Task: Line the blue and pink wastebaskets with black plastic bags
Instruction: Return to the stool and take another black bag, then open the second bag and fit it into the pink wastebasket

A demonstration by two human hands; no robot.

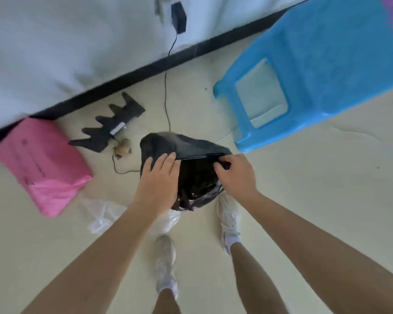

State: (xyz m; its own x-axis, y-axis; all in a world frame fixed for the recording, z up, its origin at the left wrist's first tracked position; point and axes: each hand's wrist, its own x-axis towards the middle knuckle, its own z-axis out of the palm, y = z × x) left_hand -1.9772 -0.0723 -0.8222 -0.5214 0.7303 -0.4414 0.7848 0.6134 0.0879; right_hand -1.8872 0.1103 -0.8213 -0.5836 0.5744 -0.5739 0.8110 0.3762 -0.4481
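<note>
A black plastic bag (pixel 168 142) is draped over a round container on the floor between my feet. The container's own colour is hidden by the bag. The bag's glossy inside (pixel 196 184) shows in the opening, with a taut edge across the far side. My left hand (pixel 159 177) lies over the bag's left rim with fingers stretched forward, gripping the plastic there. My right hand (pixel 235 175) pinches the bag's edge at the right rim.
A blue plastic stool (pixel 315 71) stands close at the right. A pink plastic package (pixel 41 164) lies on the floor at the left, clear plastic wrap (pixel 104 214) near my left foot. A flat black jagged piece (pixel 109 126) and a black cable (pixel 166 98) lie by the wall's dark baseboard (pixel 100 89).
</note>
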